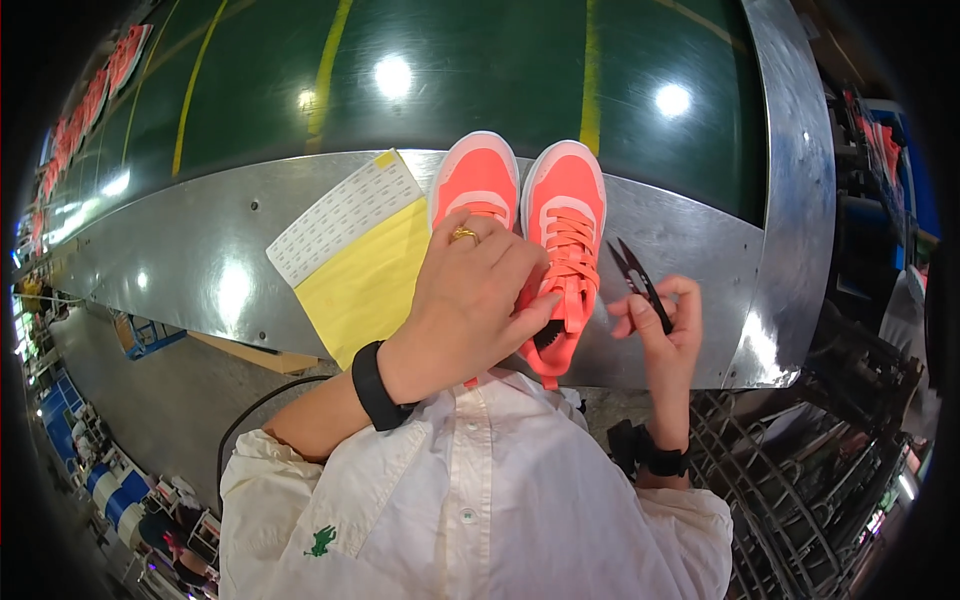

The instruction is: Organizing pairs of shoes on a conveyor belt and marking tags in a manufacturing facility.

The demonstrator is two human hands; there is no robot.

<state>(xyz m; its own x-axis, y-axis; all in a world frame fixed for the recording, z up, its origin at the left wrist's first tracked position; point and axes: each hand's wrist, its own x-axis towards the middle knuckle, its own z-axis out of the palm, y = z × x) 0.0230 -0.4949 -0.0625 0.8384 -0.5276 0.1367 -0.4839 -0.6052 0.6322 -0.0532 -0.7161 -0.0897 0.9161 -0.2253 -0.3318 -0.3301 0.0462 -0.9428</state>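
Note:
A pair of coral-pink sneakers (566, 195) with pale toe trim and soles stands side by side on the metal edge of the bench, toes pointing away from me. My left hand (470, 290) lies over the left sneaker (474, 165), its fingers curled down on the lace and opening area; the fingertips are partly hidden. The right sneaker shows its orange laces, heel loop and dark insole. Just right of it, my right hand (662, 320) is closed around black thread snips (640, 282), whose two pointed blades are apart and aim up and left, clear of the shoe.
A yellow sheet (366, 285) with a white printed grid strip (345, 218) lies left of the sneakers. Beyond the metal edge (190, 235) runs a green conveyor belt (450, 80) with yellow lines. More coral shoes (75, 130) line the far left. Metal racks (760, 480) stand at lower right.

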